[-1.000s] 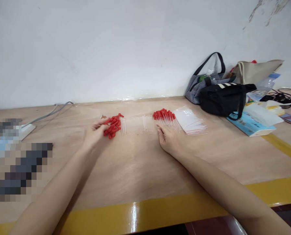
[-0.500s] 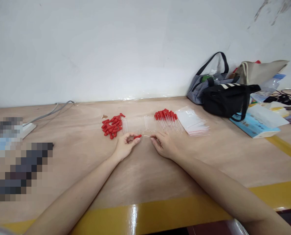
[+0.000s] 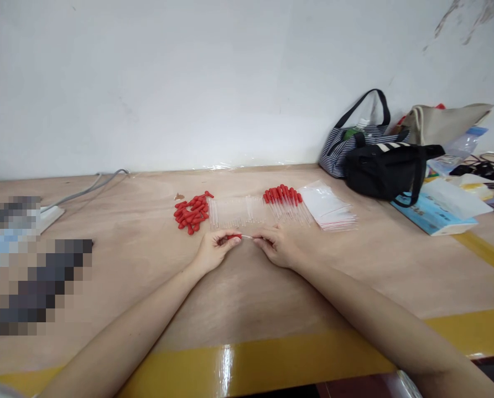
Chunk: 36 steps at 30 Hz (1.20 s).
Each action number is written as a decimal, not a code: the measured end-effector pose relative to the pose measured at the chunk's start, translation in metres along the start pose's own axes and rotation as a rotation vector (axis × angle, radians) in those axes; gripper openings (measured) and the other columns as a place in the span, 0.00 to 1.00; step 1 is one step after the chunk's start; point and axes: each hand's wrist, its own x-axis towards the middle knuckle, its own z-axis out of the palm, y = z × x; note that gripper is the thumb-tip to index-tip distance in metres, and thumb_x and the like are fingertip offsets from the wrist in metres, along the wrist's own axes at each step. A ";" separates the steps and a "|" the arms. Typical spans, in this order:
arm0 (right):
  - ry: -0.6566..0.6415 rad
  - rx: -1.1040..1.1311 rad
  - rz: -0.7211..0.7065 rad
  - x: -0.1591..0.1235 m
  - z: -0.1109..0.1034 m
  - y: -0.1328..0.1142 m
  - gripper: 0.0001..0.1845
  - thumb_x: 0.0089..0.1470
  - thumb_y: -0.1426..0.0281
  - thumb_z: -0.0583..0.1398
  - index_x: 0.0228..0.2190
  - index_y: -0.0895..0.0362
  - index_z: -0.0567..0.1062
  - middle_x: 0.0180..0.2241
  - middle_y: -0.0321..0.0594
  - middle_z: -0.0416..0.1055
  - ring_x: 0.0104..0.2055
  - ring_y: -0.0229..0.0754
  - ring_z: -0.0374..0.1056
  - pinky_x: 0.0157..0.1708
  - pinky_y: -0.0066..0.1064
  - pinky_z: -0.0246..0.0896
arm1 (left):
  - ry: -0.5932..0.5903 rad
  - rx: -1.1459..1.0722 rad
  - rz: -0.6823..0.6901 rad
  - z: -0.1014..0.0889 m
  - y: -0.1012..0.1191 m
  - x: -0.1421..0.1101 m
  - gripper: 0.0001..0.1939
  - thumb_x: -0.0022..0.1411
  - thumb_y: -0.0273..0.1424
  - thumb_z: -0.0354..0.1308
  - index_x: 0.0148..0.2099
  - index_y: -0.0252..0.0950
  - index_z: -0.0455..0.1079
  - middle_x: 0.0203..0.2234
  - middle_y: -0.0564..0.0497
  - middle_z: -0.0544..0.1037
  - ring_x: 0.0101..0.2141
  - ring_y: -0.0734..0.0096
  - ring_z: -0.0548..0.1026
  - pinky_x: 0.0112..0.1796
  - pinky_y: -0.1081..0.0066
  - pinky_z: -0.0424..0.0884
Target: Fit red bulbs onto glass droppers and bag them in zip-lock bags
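My left hand (image 3: pixel 214 250) pinches a red rubber dropper bulb (image 3: pixel 234 236) between thumb and fingers. My right hand (image 3: pixel 276 245) is closed on a thin clear dropper tube (image 3: pixel 248 237), whose end meets the mouth of the bulb; how far it sits inside is too small to tell. Beyond my left hand lies a pile of loose red bulbs (image 3: pixel 191 213). Clear tubes (image 3: pixel 230 212) are laid out side by side just past my fingers. Behind my right hand lie several droppers (image 3: pixel 286 202), red bulbs fitted on their tubes.
A stack of clear plastic bags (image 3: pixel 329 205) lies right of the droppers. Farther right are a striped bag (image 3: pixel 333 146), a black bag (image 3: pixel 383 171) and a blue packet (image 3: pixel 433 213). A grey cable (image 3: pixel 89 190) runs at the left; yellow tape (image 3: pixel 271 359) lines the front edge.
The tube and the bulb have come together; a gap stood between them before. My hands are slightly lower in view.
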 end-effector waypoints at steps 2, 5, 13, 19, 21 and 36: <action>-0.013 -0.001 0.004 0.001 -0.001 0.001 0.10 0.56 0.71 0.52 0.36 0.55 0.73 0.32 0.36 0.74 0.33 0.35 0.67 0.38 0.31 0.49 | -0.026 0.037 0.046 -0.001 0.002 -0.001 0.11 0.53 0.36 0.58 0.35 0.35 0.73 0.32 0.49 0.77 0.33 0.69 0.74 0.36 0.70 0.69; -0.042 -0.053 -0.004 0.002 -0.004 0.001 0.11 0.56 0.71 0.52 0.37 0.54 0.74 0.33 0.36 0.74 0.33 0.35 0.67 0.38 0.31 0.47 | -0.076 0.102 0.092 -0.003 0.005 -0.003 0.10 0.55 0.36 0.56 0.35 0.35 0.73 0.30 0.49 0.77 0.31 0.70 0.73 0.33 0.71 0.68; -0.065 -0.248 -0.079 -0.001 -0.003 -0.004 0.12 0.56 0.71 0.51 0.33 0.55 0.74 0.28 0.36 0.72 0.29 0.35 0.63 0.35 0.32 0.41 | -0.158 0.277 0.116 -0.004 0.007 -0.011 0.10 0.57 0.36 0.54 0.35 0.36 0.72 0.28 0.50 0.74 0.25 0.75 0.67 0.27 0.74 0.63; -0.112 -0.187 -0.023 -0.001 0.002 -0.011 0.11 0.56 0.71 0.51 0.31 0.56 0.73 0.28 0.36 0.73 0.29 0.35 0.64 0.34 0.30 0.42 | -0.157 0.254 0.132 -0.002 0.011 -0.015 0.09 0.57 0.35 0.54 0.35 0.36 0.71 0.29 0.50 0.74 0.26 0.75 0.68 0.28 0.74 0.64; -0.134 -0.163 -0.003 0.001 0.001 -0.012 0.12 0.57 0.71 0.50 0.30 0.56 0.73 0.28 0.36 0.73 0.29 0.35 0.64 0.34 0.30 0.42 | -0.153 0.253 0.136 -0.003 0.012 -0.014 0.09 0.57 0.35 0.54 0.35 0.35 0.71 0.29 0.50 0.74 0.26 0.74 0.68 0.28 0.74 0.65; -0.055 -0.256 0.106 0.018 -0.030 0.000 0.13 0.55 0.68 0.52 0.30 0.55 0.76 0.29 0.39 0.72 0.32 0.38 0.64 0.32 0.30 0.51 | -0.054 0.321 0.189 -0.018 0.000 -0.005 0.26 0.52 0.39 0.59 0.53 0.39 0.63 0.35 0.49 0.69 0.28 0.75 0.66 0.27 0.74 0.66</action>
